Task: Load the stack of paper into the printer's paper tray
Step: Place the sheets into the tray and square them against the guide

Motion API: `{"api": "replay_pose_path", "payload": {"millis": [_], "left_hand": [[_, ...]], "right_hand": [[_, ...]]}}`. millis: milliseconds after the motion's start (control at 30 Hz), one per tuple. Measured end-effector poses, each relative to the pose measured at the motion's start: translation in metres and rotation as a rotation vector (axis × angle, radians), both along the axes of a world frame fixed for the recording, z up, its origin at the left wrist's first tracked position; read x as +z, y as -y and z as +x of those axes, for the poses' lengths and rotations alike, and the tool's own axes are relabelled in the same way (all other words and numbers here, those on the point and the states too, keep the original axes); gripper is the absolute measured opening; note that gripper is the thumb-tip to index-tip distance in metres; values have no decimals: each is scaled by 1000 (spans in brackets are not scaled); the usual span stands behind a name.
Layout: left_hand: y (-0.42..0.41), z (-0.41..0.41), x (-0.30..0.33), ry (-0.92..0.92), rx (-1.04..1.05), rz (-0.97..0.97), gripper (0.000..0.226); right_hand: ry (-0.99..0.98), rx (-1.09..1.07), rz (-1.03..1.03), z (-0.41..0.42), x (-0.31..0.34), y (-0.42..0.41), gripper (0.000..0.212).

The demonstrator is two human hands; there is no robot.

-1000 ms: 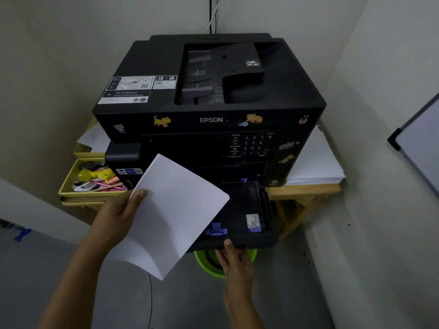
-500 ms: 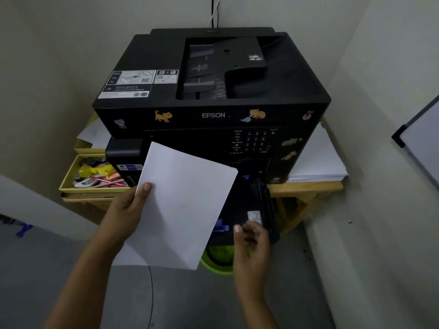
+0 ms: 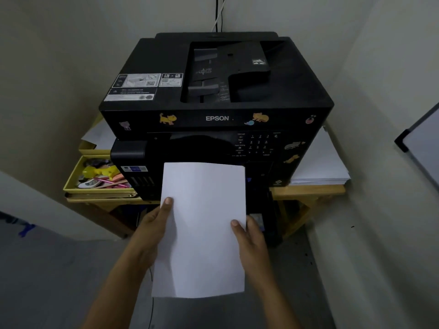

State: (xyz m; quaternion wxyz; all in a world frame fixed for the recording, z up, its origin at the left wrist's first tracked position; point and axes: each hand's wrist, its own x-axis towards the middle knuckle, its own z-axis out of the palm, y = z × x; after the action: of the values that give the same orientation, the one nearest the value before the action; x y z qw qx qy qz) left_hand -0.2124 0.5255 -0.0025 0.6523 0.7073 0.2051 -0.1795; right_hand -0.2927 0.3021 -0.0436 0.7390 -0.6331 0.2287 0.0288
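A black Epson printer [image 3: 213,91] stands on a wooden table. Its paper tray [image 3: 263,210] is pulled out at the front, and only its right side shows past the paper. I hold a white stack of paper [image 3: 204,229] squarely in front of the printer, above the tray. My left hand [image 3: 154,224] grips its left edge with the thumb on top. Gripping the right edge is my right hand [image 3: 249,238], thumb also on top. The stack's far edge lies just below the printer's control panel [image 3: 256,143].
A yellow tray [image 3: 99,188] of small colourful items sits left of the printer. Another pile of white paper [image 3: 320,167] lies on the wooden table [image 3: 308,189] at the right. Walls close in on both sides; a whiteboard [image 3: 422,143] hangs at the right.
My right hand left the tray's front and took hold of the paper's right edge. The stack turned from tilted to square and moved over the tray.
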Motion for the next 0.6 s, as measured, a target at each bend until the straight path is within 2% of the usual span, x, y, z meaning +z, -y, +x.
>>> {"api": "replay_pose_path", "payload": {"millis": [33,100,267,500,600], "left_hand": [[3,-4,-5,-33,7,4,46],[7,-9,-16,-93,28,10,48],[10,-14,-34,-171,-11,91,52],[24,-1,-35,-73,-152,347,48],[27,11,-42,-34,-157,360,59]], "right_hand": [[-28,11,-38,-2,-3,2,52],[-62,42,-119,-6,-7,5,56],[-85,115,-268,-9,-9,20,41],[-172,135,-277,10,-5,34,29],[-235,154,-257,24,-1,41,25]]}}
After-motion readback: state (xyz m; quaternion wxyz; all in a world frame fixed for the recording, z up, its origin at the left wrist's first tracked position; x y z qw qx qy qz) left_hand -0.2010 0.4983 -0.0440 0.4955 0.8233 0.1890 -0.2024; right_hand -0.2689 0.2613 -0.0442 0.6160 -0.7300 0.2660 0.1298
